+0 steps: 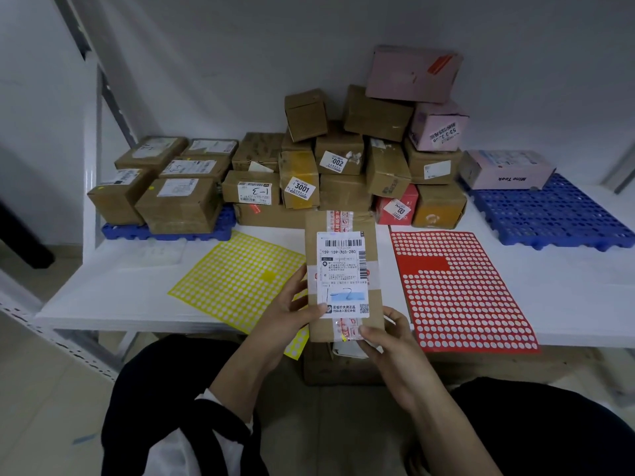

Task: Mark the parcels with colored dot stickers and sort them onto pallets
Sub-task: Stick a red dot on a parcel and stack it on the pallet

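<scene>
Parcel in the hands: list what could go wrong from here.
1. The left hand and right hand hold the parcel over the table's front edge; a slip could drop it to the floor.
2. Its handwritten mark crosses a blue smear; misread, it could get a dot from the wrong one of the yellow sheet and red sheet.
3. The pile behind is stacked unevenly, a pink box tilted on top; pulling one out may topple others.
</scene>
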